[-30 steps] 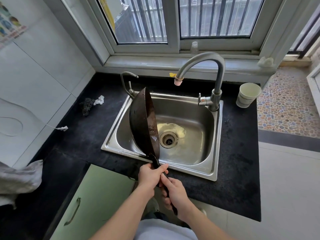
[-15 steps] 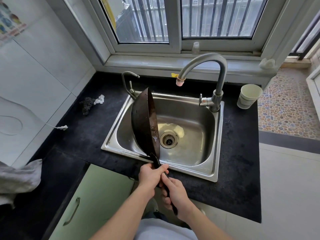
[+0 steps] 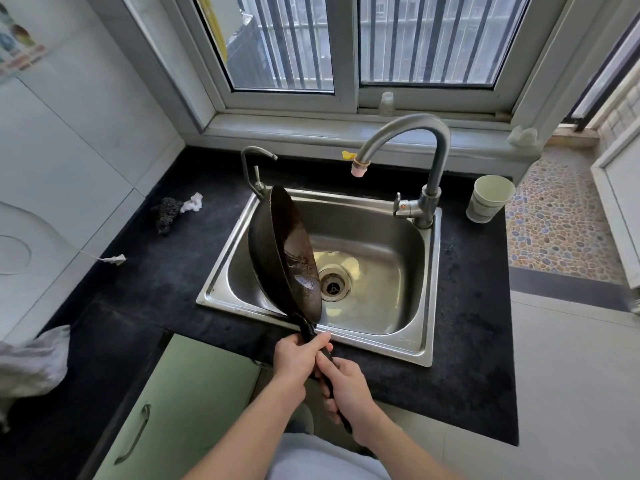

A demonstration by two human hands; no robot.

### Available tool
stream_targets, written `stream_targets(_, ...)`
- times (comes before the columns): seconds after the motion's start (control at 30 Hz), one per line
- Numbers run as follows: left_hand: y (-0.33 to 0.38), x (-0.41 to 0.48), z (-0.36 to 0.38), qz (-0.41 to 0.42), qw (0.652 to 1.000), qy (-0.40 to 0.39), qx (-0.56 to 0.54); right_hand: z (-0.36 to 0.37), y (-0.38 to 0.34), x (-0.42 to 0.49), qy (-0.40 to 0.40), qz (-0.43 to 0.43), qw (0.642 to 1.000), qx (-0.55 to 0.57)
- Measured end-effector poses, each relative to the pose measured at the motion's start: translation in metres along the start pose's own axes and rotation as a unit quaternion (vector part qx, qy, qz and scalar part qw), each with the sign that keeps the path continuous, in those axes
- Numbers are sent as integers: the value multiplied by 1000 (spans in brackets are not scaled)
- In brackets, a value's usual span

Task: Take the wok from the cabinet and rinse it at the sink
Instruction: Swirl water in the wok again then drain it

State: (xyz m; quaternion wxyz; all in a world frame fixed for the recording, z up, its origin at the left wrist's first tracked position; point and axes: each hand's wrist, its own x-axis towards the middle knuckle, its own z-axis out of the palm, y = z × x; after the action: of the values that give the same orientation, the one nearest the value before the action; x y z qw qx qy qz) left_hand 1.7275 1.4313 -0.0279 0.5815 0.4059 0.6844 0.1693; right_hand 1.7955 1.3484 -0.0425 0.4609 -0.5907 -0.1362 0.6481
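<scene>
Two hands gripped one wok handle (image 3: 313,336): the left hand (image 3: 296,358) wrapped nearer the pan, the right hand (image 3: 348,384) closed behind it. One wok (image 3: 277,251) stood tipped on edge over the one sink (image 3: 377,251). Two taps rose beyond: the large faucet (image 3: 415,133) at one o'clock, the small tap (image 3: 254,164) at eleven. One paper cup (image 3: 490,199) stood at two o'clock.

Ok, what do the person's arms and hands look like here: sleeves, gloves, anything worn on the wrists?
Both forearms are bare up to the frame's bottom edge; no sleeves show. The left hand and right hand wear no gloves, and no ring, watch or band is visible on fingers or wrists. A light grey-white garment covers the torso below.
</scene>
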Motion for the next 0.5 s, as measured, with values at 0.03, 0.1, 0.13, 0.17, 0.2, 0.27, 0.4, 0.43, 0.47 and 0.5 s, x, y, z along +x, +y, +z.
stream_targets(0.03, 0, 1, -2, -2, 1000, -6, -2, 3, -1, 0, 6, -4, 1000, -11)
stream_targets(0.1, -1, 5, -8, -5, 1000, -22, -3, 10, -3, 0, 25, -11, 999, -29)
stream_targets(0.13, -2, 7, -11, -7, 999, -32, -4, 14, -3, 1, 36, -14, 999, -31)
stream_targets(0.17, -3, 10, -14, -9, 999, -43, -8, 19, -2, 2, 46, -16, 998, -33)
stream_targets(0.2, -4, 12, -18, -11, 998, -55, -15, 23, -1, 3, 56, -19, 998, -35)
stream_targets(0.27, -6, 19, -26, -17, 996, -78, -34, 33, 2, 5, 78, -24, 996, -38)
stream_targets(0.4, -11, 32, -39, -48, 986, -131, -90, 51, 12, 12, 150, -38, 984, -88)
stream_targets(0.43, -12, 35, -42, -61, 981, -148, -106, 56, 16, 15, 173, -44, 978, -111)
stream_targets(0.47, -13, 38, -46, -72, 976, -167, -120, 60, 19, 17, 195, -47, 971, -131)
stream_targets(0.5, -14, 41, -49, -81, 970, -188, -129, 64, 22, 18, 214, -47, 966, -140)
